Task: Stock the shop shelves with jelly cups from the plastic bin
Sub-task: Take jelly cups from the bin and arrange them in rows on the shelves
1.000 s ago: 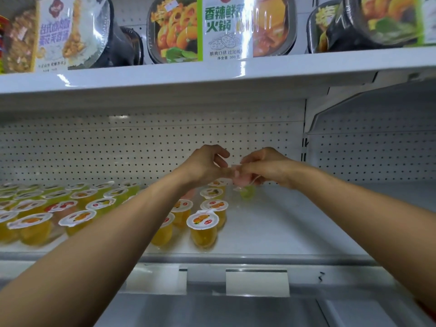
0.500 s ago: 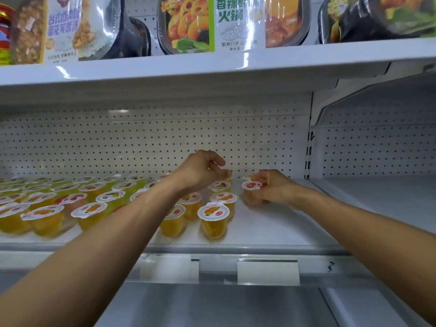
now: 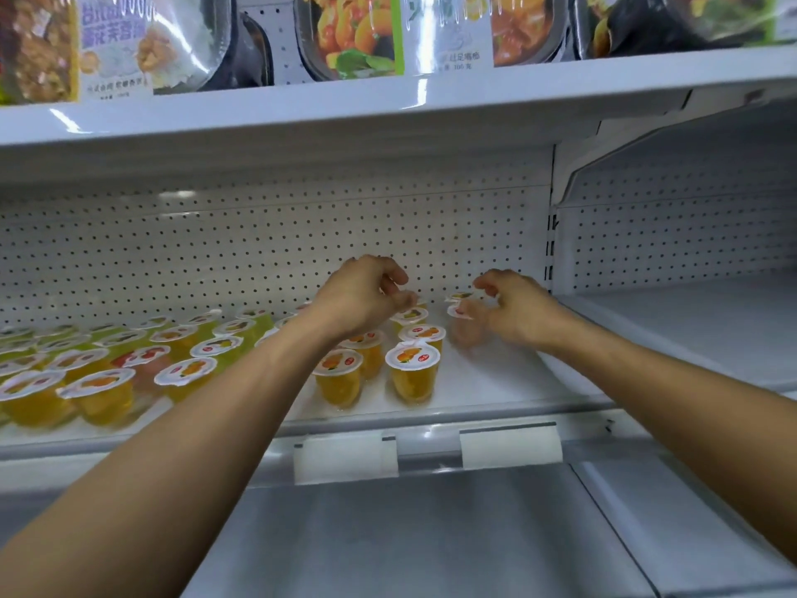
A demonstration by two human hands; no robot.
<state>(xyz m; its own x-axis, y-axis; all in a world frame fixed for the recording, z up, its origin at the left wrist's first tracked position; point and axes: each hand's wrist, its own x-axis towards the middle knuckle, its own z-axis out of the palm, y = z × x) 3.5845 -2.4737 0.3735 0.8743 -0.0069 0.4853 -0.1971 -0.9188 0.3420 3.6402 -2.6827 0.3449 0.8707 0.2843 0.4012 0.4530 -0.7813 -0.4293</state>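
Observation:
Several jelly cups with orange [image 3: 412, 373], green and red contents stand in rows on the white shelf [image 3: 496, 381]. My left hand [image 3: 364, 297] hovers over the back cups of the right-hand rows with its fingers curled toward the thumb, and nothing shows in it. My right hand [image 3: 515, 310] sits just right of a red jelly cup [image 3: 463, 328] standing on the shelf, fingers loosely curled and a little apart from it. Another cup [image 3: 459, 295] stands right behind the red one. The plastic bin is out of view.
The pegboard back wall [image 3: 258, 252] is close behind the hands. An upper shelf [image 3: 388, 101] carries boxed ready meals. Bare shelf surface lies right of the cups, and a separate bay [image 3: 690, 321] adjoins on the right. Price tag holders [image 3: 511, 446] line the front rail.
My right hand carried a red cup down from between both hands, set it on the shelf right of the rows and lifted its fingers off. The left hand stayed curled above the cups.

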